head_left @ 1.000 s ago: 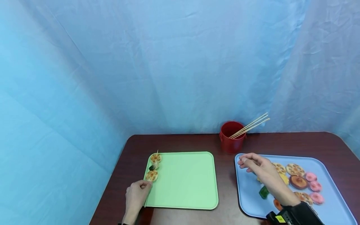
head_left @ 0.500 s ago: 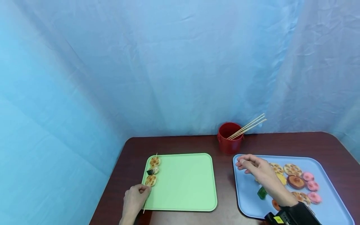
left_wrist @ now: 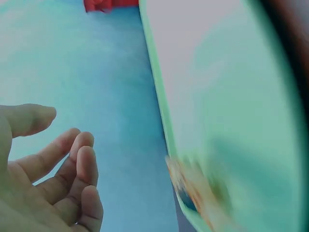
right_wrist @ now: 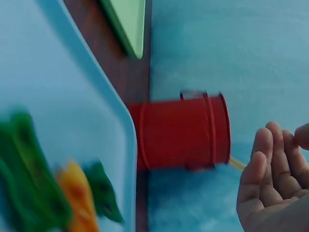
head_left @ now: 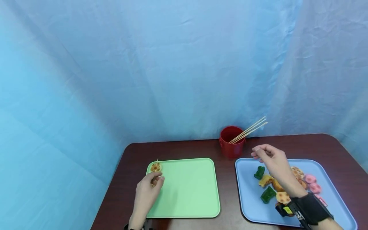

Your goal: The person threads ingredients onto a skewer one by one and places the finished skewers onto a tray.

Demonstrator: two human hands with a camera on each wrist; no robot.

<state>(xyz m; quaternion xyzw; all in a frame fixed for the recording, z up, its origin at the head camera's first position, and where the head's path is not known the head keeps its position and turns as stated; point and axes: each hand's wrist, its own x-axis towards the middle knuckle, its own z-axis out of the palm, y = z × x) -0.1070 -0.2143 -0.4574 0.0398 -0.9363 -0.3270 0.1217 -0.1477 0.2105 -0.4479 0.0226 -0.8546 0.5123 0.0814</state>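
Along the left edge of the green tray [head_left: 189, 188] lies a skewer of food pieces, its far lotus root slice [head_left: 156, 167] showing. My left hand [head_left: 146, 195] is over the skewer and hides most of it. In the left wrist view, the thumb and fingers of that hand [left_wrist: 48, 179] stand apart with nothing between them, and the skewered food [left_wrist: 195, 191] is a blur at the tray's edge. Above the blue tray [head_left: 250, 198], my right hand [head_left: 276, 163] hovers with loosely bent fingers and holds nothing.
Behind the trays stands a red bucket [head_left: 231, 148] with several bamboo sticks [head_left: 253, 129] leaning out to the right. Green pepper pieces [head_left: 268, 195], yellow pieces [head_left: 265, 180], pink rings [head_left: 313, 185] and more slices lie on the blue tray. A blue curtain [head_left: 184, 80] hangs behind the table.
My left hand has let go of the skewer's near end, the skewer now lying along the tray edge, and has moved forward over it. The right hand has moved slightly forward and right.
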